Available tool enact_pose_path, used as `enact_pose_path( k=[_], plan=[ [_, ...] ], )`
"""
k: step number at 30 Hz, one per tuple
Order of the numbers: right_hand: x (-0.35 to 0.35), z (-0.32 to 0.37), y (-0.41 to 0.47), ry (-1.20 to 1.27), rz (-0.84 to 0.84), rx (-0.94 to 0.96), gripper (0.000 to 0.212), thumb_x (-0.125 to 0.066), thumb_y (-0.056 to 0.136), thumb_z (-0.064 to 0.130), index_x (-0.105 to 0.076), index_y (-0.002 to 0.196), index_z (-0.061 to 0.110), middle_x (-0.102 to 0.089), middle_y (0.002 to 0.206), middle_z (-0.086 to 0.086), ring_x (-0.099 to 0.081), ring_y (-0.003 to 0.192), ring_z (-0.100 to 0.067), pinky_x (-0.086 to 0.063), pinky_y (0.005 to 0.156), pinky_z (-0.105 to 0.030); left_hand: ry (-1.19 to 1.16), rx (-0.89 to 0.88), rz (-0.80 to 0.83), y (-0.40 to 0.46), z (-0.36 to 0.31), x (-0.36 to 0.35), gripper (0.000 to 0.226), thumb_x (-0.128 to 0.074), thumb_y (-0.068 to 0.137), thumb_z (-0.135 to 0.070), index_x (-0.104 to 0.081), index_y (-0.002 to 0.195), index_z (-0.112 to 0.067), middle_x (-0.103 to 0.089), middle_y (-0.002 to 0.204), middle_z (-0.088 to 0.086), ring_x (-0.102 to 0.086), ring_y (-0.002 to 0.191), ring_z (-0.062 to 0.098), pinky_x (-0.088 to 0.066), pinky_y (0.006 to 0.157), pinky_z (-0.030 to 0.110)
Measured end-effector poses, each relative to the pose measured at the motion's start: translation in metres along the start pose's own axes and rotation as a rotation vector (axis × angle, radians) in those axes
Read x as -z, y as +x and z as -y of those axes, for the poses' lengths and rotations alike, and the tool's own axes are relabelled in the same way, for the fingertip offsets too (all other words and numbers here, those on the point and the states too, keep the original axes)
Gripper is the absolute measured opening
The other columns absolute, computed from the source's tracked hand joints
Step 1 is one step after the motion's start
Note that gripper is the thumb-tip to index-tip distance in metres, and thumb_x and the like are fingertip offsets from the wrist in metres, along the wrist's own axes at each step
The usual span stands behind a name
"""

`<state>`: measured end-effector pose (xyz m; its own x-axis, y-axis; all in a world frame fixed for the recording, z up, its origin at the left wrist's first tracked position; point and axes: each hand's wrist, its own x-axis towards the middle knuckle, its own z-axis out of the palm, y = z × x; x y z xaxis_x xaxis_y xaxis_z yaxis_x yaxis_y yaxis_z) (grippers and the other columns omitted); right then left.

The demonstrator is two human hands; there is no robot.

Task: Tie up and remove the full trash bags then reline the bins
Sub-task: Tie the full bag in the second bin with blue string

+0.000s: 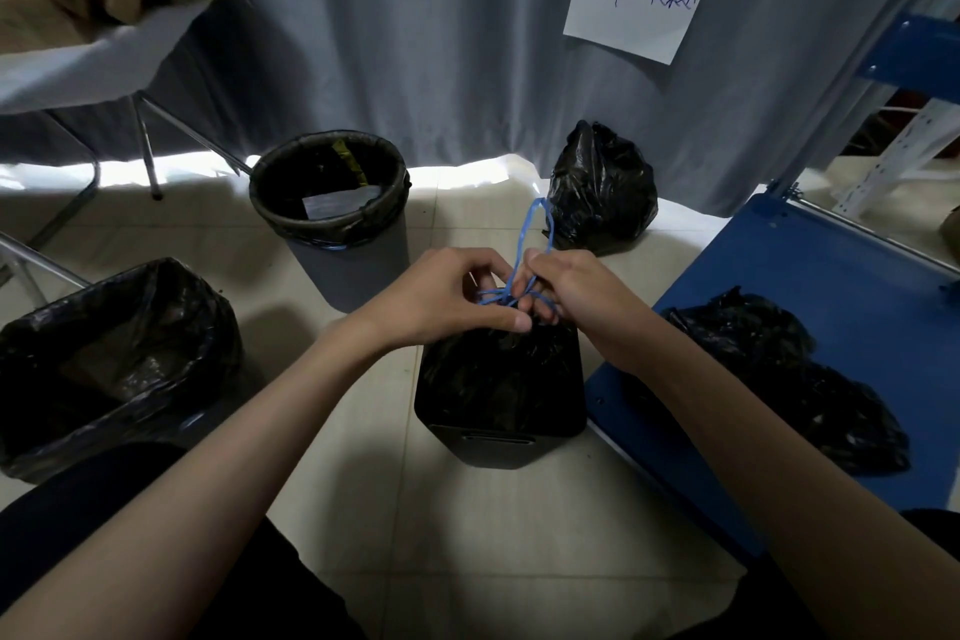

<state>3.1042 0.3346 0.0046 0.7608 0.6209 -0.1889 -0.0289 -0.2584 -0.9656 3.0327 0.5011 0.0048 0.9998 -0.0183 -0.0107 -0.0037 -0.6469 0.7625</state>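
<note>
A small square black bin stands on the floor right in front of me, filled by a black trash bag gathered at the top. Blue drawstrings rise from its mouth in a loop and cross between my fingers. My left hand pinches the strings at the crossing. My right hand has the strings wound around its fingers. Both hands touch just above the bag's mouth.
A round grey bin lined in black, with paper inside, stands behind on the left. A larger lined bin sits at the left. A tied black bag rests by the curtain. Loose black bags lie on a blue platform at the right.
</note>
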Motion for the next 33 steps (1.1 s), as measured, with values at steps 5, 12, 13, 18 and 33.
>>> enact_pose_path(
  k=[5, 12, 13, 18, 33],
  plan=[
    [0.001, -0.003, 0.0, -0.059, -0.019, 0.038, 0.045, -0.037, 0.105, 0.027, -0.065, 0.074, 0.008, -0.046, 0.046, 0.004, -0.038, 0.044, -0.007, -0.032, 0.045, -0.016, -0.192, 0.038, 0.04, 0.002, 0.003, -0.015, 0.057, -0.073, 0.072, -0.063, -0.066, 0.091, -0.009, -0.065, 0.086, 0.022, -0.051, 0.075, 0.013, -0.043, 0.07, 0.04],
    [0.007, 0.0, 0.0, 0.033, -0.061, 0.03, 0.044, -0.035, 0.106, 0.029, -0.061, 0.081, 0.005, -0.05, 0.063, -0.006, -0.041, 0.045, -0.01, -0.033, 0.046, -0.02, -0.27, 0.074, -0.003, -0.001, -0.006, -0.021, 0.016, -0.076, 0.084, -0.023, -0.07, 0.07, -0.018, -0.062, 0.066, -0.005, -0.05, 0.065, 0.004, -0.04, 0.065, 0.021],
    [0.007, 0.0, 0.0, 0.051, -0.08, 0.018, 0.044, -0.035, 0.106, 0.03, -0.061, 0.082, 0.005, -0.046, 0.065, -0.005, -0.041, 0.044, -0.01, -0.033, 0.046, -0.021, -0.194, 0.074, -0.059, 0.001, -0.005, -0.023, 0.02, -0.078, 0.082, -0.025, -0.068, 0.067, -0.017, -0.058, 0.062, -0.004, -0.046, 0.061, 0.005, -0.038, 0.062, 0.025],
    [0.01, -0.007, 0.005, 0.285, -0.092, -0.12, 0.04, -0.034, 0.107, 0.03, -0.058, 0.083, 0.008, -0.027, 0.056, 0.0, -0.033, 0.041, -0.01, -0.026, 0.045, -0.022, 0.188, 0.046, -0.367, 0.004, -0.008, -0.036, 0.028, -0.068, 0.067, -0.043, -0.052, 0.063, -0.021, -0.049, 0.049, -0.007, -0.043, 0.049, 0.009, -0.046, 0.057, 0.033],
    [0.017, -0.024, 0.019, 0.653, -0.001, -0.356, 0.029, -0.03, 0.1, -0.001, -0.057, 0.109, 0.003, -0.038, 0.047, 0.006, -0.029, 0.032, -0.002, -0.023, 0.028, -0.014, 0.745, -0.493, -0.503, -0.006, -0.008, -0.044, 0.016, -0.056, 0.093, -0.028, -0.07, 0.096, -0.022, -0.057, 0.08, -0.003, -0.057, 0.064, 0.019, -0.04, 0.039, 0.032]
  ],
)
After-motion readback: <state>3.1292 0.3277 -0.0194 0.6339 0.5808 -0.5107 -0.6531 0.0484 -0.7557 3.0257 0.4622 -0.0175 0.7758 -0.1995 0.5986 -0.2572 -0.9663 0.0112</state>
